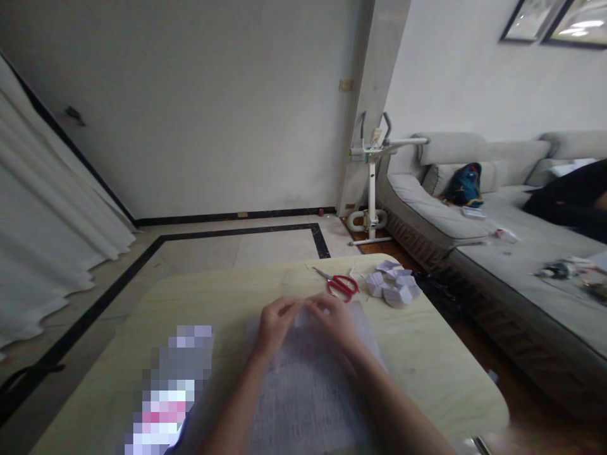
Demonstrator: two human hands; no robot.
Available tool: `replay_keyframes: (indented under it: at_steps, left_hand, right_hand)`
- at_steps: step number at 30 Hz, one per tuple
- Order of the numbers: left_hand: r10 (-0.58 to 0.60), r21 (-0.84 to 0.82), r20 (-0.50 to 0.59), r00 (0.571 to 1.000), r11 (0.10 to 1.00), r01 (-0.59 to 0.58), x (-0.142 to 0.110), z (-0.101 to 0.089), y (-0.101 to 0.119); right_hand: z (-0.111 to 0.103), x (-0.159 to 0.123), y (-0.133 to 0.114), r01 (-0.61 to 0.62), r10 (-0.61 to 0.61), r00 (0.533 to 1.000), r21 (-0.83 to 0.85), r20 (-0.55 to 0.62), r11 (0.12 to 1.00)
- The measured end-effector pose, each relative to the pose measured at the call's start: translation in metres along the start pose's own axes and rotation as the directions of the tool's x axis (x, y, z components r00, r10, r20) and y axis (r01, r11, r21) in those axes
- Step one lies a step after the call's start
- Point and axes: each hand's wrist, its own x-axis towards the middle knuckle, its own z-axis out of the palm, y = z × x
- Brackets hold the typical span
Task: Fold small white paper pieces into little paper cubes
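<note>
My left hand point(277, 322) and my right hand point(334, 319) meet over the table with their fingertips nearly touching. Between them is a small piece of pale paper point(301, 314), pinched by both hands; motion blur hides its exact shape. Under my hands and forearms lies a large sheet of paper point(308, 398) covered with blurred writing. Just beyond my right hand, scissors with red handles point(342, 287) rest with their blades pointing to the far left. Several folded pale paper pieces point(397, 296) sit in a loose ring to the right of the scissors.
The light wooden table point(441, 366) has rounded corners. A pixelated phone-like object point(175, 385) is at its left. On the right stands a grey sofa point(497, 259) with a backpack point(465, 184) and a person's dark-clothed leg point(573, 199). Exercise equipment point(372, 189) stands by the wall.
</note>
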Motion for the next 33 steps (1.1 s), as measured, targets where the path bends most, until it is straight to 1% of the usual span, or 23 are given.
replay_keyframes:
  at_steps: [4, 8, 12, 17, 22, 27, 31, 33]
  left_hand:
    - [0.007, 0.000, 0.018, 1.000, 1.000, -0.007, 0.0000, -0.0004, -0.0004]
    - [0.000, -0.001, 0.014, 1.000, 1.000, 0.000, -0.0005, -0.0003, 0.0007]
    - [-0.025, -0.016, 0.007, 1.000, 1.000, 0.025, -0.0010, -0.0002, 0.0026]
    - [-0.021, -0.005, 0.020, 1.000, 1.000, 0.021, -0.0022, -0.0001, 0.0063]
    - [-0.031, 0.007, -0.014, 0.999, 1.000, 0.031, -0.0040, 0.0018, 0.0088]
    - [-0.002, 0.067, -0.034, 0.999, 0.998, 0.004, -0.0049, 0.0022, 0.0066]
    - [-0.047, 0.034, 0.029, 0.998, 0.998, 0.046, -0.0048, 0.0044, 0.0026]
    - [-0.057, 0.014, 0.061, 0.997, 0.998, 0.057, -0.0047, 0.0064, 0.0004]
  right_hand:
    - [-0.0007, -0.0007, -0.0028, -0.011, 0.011, 1.000, 0.034, 0.003, 0.999]
    - [-0.0027, -0.0009, -0.0055, -0.024, 0.023, 1.000, 0.024, 0.015, 0.999]
    - [-0.0036, -0.0007, -0.0052, -0.021, 0.021, 1.000, 0.030, 0.022, 0.999]
    - [-0.0037, -0.0017, -0.0074, -0.009, 0.008, 1.000, 0.039, 0.029, 0.999]
    - [-0.0011, -0.0034, -0.0081, 0.006, -0.006, 1.000, 0.027, -0.010, 1.000]
    - [0.0009, -0.0032, -0.0046, -0.009, 0.010, 1.000, 0.012, -0.014, 1.000]
    - [0.0003, -0.0021, -0.0021, 0.012, -0.013, 0.999, -0.010, -0.053, 1.000]
    - [-0.0001, -0.0015, -0.0024, 0.004, -0.004, 0.997, 0.000, -0.073, 1.000]
